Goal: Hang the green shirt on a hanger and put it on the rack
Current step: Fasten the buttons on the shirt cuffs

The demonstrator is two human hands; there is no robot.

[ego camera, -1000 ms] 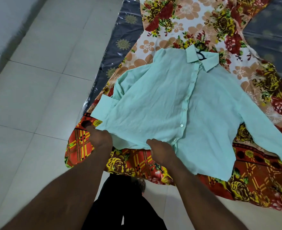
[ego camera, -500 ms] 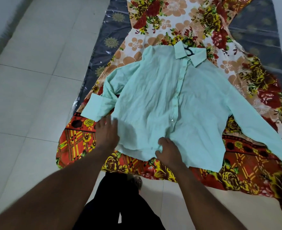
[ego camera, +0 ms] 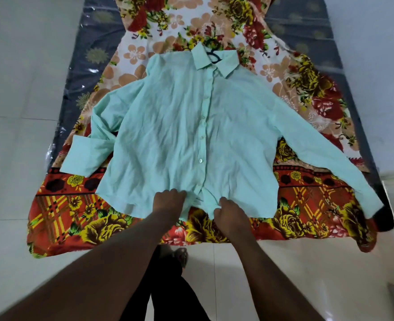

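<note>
done: hanger (ego camera: 212,54) apparently inside green shirt (ego camera: 191,126), hook out at collar | now: left hand (ego camera: 169,202), right hand (ego camera: 228,212), fingers (ego camera: 168,195) curled gripping hem | to do: lift, rack unseen

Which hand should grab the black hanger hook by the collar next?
Probably the right hand: it sits more directly below the hanger hook. Both grip the green shirt by its hem; the left hand is further aside.

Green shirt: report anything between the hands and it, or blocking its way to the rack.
Nothing visible lies between: the left hand and right hand both grip the green shirt at its hem. A black hanger shows at the collar. No rack is in view, so that path cannot be judged.
</note>
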